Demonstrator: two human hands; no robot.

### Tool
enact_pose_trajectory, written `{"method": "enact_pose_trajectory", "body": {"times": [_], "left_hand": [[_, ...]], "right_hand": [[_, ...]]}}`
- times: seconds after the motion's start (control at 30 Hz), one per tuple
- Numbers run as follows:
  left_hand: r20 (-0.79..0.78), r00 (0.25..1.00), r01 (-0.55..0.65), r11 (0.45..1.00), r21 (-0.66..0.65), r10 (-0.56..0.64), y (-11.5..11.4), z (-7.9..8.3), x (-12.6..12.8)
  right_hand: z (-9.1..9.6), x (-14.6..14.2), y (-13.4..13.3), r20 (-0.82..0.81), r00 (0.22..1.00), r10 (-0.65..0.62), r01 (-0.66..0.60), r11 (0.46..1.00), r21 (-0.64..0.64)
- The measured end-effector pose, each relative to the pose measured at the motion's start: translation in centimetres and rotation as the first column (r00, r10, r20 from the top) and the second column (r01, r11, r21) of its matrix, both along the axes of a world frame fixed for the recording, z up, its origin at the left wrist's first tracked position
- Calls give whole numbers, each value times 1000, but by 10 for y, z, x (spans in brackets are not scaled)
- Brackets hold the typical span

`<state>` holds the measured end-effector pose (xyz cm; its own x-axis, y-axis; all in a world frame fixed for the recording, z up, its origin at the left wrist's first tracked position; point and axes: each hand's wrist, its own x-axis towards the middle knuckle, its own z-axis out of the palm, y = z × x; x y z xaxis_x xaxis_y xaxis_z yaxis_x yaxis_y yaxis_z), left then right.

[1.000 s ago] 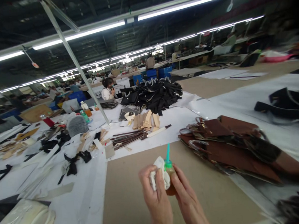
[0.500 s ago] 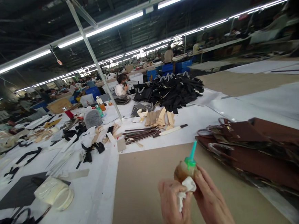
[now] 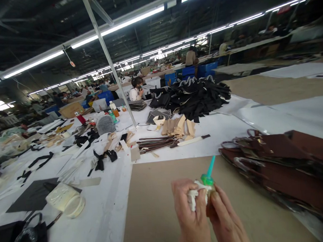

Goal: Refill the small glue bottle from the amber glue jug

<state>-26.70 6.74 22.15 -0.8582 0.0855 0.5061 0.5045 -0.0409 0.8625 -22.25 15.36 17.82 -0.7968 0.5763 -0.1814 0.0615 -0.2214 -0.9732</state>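
Note:
My right hand [image 3: 226, 213] is closed around a small squeeze bottle [image 3: 207, 179] with a green cap and a long teal nozzle tilted up to the right. Most of the bottle's body is hidden by my fingers. A crumpled white tissue [image 3: 194, 198] is pinched in my left hand [image 3: 188, 212], pressed against the bottle just below its cap. Both hands are held above a brown board [image 3: 148, 200] on the white table.
Brown leather bags [image 3: 294, 174] lie stacked at the right. Dark strips [image 3: 157, 143] and tan pieces [image 3: 175, 127] sit ahead, before a heap of black bags [image 3: 199, 99]. On the left stands a cloudy plastic container [image 3: 64, 199]. A metal pole [image 3: 112, 65] rises from the table; a person [image 3: 136, 91] sits beyond.
My left hand has brought the tissue up around the bottle's neck and now covers more of its body. The whole scene has shifted slightly right in view.

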Motion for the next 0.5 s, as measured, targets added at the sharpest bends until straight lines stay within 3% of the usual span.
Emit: {"method": "enact_pose_trajectory", "body": {"times": [0.17, 0.3, 0.37, 0.43, 0.5], "left_hand": [[-380, 916, 25, 964, -264, -127, -9, -1, -1], [-399, 900, 31, 940, -340, -174, -25, -30, -2], [-278, 943, 73, 931, -356, -181, -36, -48, -2], [13, 994, 105, 946, -306, -106, -46, -57, -3], [404, 915, 77, 982, -174, 0, -52, -52, -4]], "right_hand": [[-5, 2, 2, -67, 993, -98, 93, 993, -78], [1, -4, 11, -78, 991, -109, 103, 991, -84], [6, -8, 16, -90, 986, -140, 127, 983, -136], [10, -10, 20, -120, 980, -160, 131, 968, -215], [11, -11, 22, -159, 977, -141, 93, 957, -276]]}}
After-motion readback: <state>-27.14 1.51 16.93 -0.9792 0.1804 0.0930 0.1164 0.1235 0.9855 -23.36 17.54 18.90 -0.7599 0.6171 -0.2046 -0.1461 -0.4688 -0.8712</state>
